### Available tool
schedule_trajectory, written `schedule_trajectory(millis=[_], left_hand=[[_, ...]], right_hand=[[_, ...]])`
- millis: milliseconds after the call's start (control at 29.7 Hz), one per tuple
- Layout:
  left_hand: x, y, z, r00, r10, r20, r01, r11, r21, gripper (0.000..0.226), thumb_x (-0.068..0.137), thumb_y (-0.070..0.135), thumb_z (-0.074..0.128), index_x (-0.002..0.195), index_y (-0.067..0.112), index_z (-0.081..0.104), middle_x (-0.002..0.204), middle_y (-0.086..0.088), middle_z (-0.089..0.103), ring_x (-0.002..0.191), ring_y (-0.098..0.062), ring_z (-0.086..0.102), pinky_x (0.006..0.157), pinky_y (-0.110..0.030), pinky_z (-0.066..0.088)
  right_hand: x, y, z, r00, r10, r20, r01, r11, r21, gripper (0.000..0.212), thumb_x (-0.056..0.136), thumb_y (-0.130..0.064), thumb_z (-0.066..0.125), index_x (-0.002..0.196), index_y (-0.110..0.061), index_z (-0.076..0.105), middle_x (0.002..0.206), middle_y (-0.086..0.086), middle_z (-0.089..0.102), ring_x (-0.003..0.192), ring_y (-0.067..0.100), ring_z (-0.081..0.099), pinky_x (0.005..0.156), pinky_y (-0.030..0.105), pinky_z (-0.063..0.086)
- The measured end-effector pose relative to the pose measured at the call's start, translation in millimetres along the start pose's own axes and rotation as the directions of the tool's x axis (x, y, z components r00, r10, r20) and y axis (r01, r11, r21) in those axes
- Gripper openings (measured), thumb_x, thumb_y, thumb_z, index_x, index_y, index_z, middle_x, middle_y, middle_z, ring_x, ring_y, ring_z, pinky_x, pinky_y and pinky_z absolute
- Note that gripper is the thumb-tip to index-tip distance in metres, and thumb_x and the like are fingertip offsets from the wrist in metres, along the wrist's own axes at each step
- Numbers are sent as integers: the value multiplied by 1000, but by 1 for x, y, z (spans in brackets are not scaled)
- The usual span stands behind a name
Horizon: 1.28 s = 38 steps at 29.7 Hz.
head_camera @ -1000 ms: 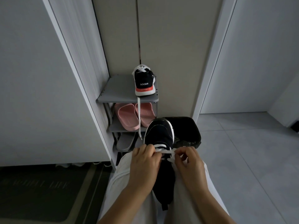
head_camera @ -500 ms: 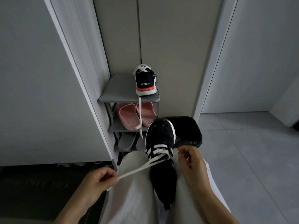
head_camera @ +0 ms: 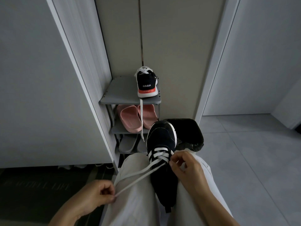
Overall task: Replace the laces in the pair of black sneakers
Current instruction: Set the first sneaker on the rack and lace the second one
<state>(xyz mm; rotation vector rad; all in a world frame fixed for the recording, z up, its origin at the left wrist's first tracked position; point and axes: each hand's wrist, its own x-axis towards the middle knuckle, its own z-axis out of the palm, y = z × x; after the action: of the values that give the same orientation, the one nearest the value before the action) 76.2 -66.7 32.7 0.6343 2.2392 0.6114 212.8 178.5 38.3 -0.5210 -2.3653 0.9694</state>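
While the black sneaker (head_camera: 162, 141) lay toe-forward on the person's lap (head_camera: 135, 204), the left grip (head_camera: 96, 194) pinched the white lace (head_camera: 138, 176) stretched taut sideways and the right grip (head_camera: 187, 167) pinched it at the sneaker's right edge, where a steady, even pull would likely seat the crossings flat.

Black sneaker (head_camera: 161, 139), white lace (head_camera: 159, 155) half-threaded

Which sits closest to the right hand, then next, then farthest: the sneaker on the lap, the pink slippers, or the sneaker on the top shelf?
1. Sneaker on the lap, right beside the right hand.
2. Pink slippers, second shelf, ahead and left.
3. Sneaker on the top shelf, farthest back.
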Motion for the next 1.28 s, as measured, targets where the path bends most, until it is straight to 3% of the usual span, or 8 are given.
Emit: schedule_trajectory(millis=[168, 303, 471, 605, 807, 941, 1143, 1277], left_hand=[[5, 17, 2, 987, 78, -144, -72, 996, 48, 3, 88, 26, 60, 89, 26, 63, 88, 7, 64, 80, 0, 60, 68, -14, 46], [29, 52, 20, 820, 287, -495, -317, 948, 24, 16, 87, 21, 63, 102, 25, 60, 97, 13, 59, 85, -1, 56, 71, -8, 41], [55, 82, 41, 849, 366, -380, -346, 930, 124, 21, 83, 19, 64, 104, 18, 58, 88, 11, 57, 80, -7, 56, 73, -21, 44], [42, 72, 20, 771, 411, -486, -261, 901, 348, 8, 85, 16, 61, 93, 18, 62, 84, 11, 57, 74, -3, 51, 62, -8, 35], [-1, 82, 9, 673, 494, -550, -447, 864, 229, 7, 84, 24, 61, 81, 20, 66, 74, 11, 60, 70, -8, 58, 62, -19, 47], [-5, 106, 10, 703, 432, -565, -483, 873, 68, 9, 86, 16, 61, 84, 23, 65, 73, 10, 62, 73, -4, 59, 63, -14, 47], [12, 114, -18, 583, 495, -645, -405, 865, 297, 5, 87, 17, 61, 85, 16, 66, 70, 14, 55, 61, -3, 52, 56, -17, 41], [20, 118, -29, 730, 373, -573, -376, 919, 119, 14, 84, 28, 65, 84, 14, 64, 67, 14, 53, 56, -2, 50, 54, -14, 41]], right_hand=[[1, -1, 3, 997, 75, -3, -74, 997, 23, 14, 81, -22, 70, 88, -19, 59, 80, -11, 57, 82, -6, 49, 68, 3, 37], [0, -7, 5, 999, 39, 26, -36, 995, -97, 21, 80, -23, 70, 87, -13, 53, 72, -14, 45, 76, -8, 47, 68, 1, 33], [-1, -2, 6, 1000, 31, -2, -31, 996, -82, 16, 77, -12, 71, 86, -7, 58, 64, -13, 46, 81, -20, 44, 64, -2, 32], [-1, 0, 6, 998, -16, -57, 11, 997, -75, 18, 72, -5, 73, 82, -9, 59, 65, -8, 51, 75, -19, 45, 64, -5, 30], [-19, -18, 40, 956, -257, 143, 237, 961, 139, 17, 87, -29, 53, 104, -27, 56, 93, -12, 55, 81, -5, 52, 70, 9, 42], [-20, -51, 59, 912, -222, 346, 31, 877, 480, 37, 88, -27, 53, 123, -15, 56, 123, -8, 57, 116, 4, 51, 98, 21, 41], [-47, -70, 51, 841, -119, 528, -243, 789, 564, 14, 94, -24, 50, 91, -22, 64, 88, -5, 71, 94, 1, 62, 88, 13, 43], [-48, -78, 42, 829, -145, 540, -329, 654, 682, 20, 96, -25, 48, 89, -16, 65, 75, -3, 69, 86, 7, 65, 87, 15, 42]])
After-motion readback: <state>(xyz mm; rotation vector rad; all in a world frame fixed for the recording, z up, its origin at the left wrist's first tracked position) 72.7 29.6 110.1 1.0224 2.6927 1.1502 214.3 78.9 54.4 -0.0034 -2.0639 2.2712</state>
